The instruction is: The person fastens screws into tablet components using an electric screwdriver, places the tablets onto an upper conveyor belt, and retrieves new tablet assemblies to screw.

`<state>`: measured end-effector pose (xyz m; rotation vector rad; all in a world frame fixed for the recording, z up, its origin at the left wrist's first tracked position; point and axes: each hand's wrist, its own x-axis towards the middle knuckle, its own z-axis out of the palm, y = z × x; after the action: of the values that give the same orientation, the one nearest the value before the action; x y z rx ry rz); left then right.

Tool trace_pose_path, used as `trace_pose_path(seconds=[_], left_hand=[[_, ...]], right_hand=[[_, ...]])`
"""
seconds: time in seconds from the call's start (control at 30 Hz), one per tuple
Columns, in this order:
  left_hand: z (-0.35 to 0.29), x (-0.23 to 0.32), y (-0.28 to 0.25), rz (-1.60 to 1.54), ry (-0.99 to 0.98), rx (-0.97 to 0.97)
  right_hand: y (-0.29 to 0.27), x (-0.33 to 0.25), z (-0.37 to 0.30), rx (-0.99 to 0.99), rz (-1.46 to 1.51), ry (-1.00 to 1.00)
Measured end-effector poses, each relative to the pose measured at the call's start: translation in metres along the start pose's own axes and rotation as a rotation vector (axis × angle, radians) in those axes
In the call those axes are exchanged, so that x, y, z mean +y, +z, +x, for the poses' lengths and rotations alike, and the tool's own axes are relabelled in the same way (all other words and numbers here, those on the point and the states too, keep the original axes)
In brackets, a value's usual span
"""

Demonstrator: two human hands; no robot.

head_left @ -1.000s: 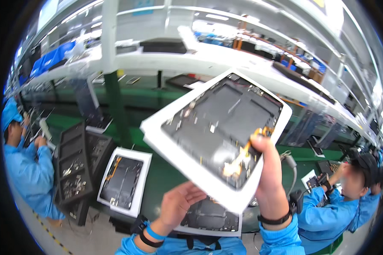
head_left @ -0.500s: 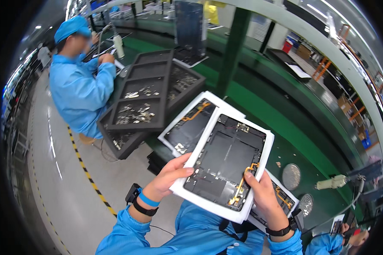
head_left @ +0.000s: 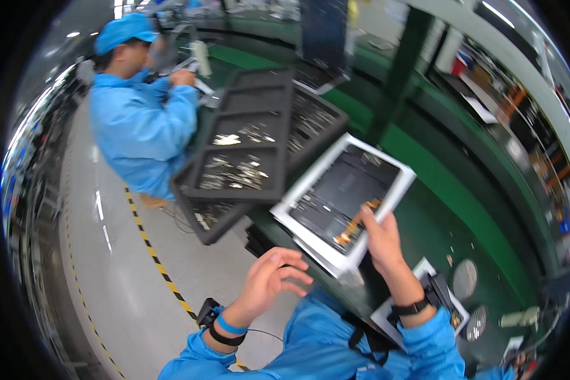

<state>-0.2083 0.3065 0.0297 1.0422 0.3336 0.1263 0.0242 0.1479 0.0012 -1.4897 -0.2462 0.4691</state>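
A white tray [head_left: 285, 217] holds a black tablet housing [head_left: 345, 185] with small internal parts and an orange flex cable [head_left: 348, 235]. It lies over another white tray at the bench edge, which shows only as a rim below it. My right hand [head_left: 383, 244] grips its right edge, thumb on top by the cable and fingers largely hidden. Just off the tray's lower left corner, my left hand [head_left: 273, 282] is empty, with loosely bent fingers spread apart. Another white tray with a device [head_left: 386, 315] is partly hidden behind my right wrist.
Stacked black compartment trays [head_left: 239, 182] with small metal parts stand to the left. A co-worker in blue [head_left: 139, 120] works beyond them. Two round clear dishes [head_left: 465, 278] and a pale-handled tool [head_left: 519, 318] lie on the green bench [head_left: 427, 221] at right.
The white tray with the tablet housing has moved away from me onto the other tray. My left hand has let go of it, while my right hand still grips it. The view has shifted.
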Motion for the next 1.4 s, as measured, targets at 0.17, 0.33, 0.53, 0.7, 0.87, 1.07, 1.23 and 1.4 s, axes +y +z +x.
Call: trace_pose_path(seconds=[0.17,0.33,0.53,0.7,0.87,1.07,1.23,1.4], left_hand=[[-0.001,-0.022,0.021,0.045,-0.212,-0.310],[0.003,-0.030,0.057,0.319,-0.229,-0.532],[0.000,-0.015,0.101,0.721,-0.120,-0.765],[0.001,-0.026,0.154,0.868,0.283,-1.003],[0.034,-0.032,0.201,1.174,0.640,-1.095],[0.116,-0.089,0.251,1.273,0.916,-0.919],[0.134,-0.133,0.265,1.289,0.930,-0.912],[0.136,-0.155,0.280,1.328,0.933,-0.864]], right_hand=[[0.009,-0.016,0.004,0.004,0.034,-0.028],[0.008,-0.012,0.004,0.055,-0.065,-0.027],[0.002,-0.067,-0.031,0.044,-0.821,0.096],[-0.054,-0.102,-0.112,0.150,-1.000,-0.190],[-0.130,-0.098,-0.207,0.453,-0.818,-0.370],[-0.222,-0.047,-0.238,1.033,-0.798,-0.360],[-0.277,-0.040,-0.217,1.351,-1.069,-0.195],[-0.347,-0.049,-0.197,1.605,-0.808,-0.313]])
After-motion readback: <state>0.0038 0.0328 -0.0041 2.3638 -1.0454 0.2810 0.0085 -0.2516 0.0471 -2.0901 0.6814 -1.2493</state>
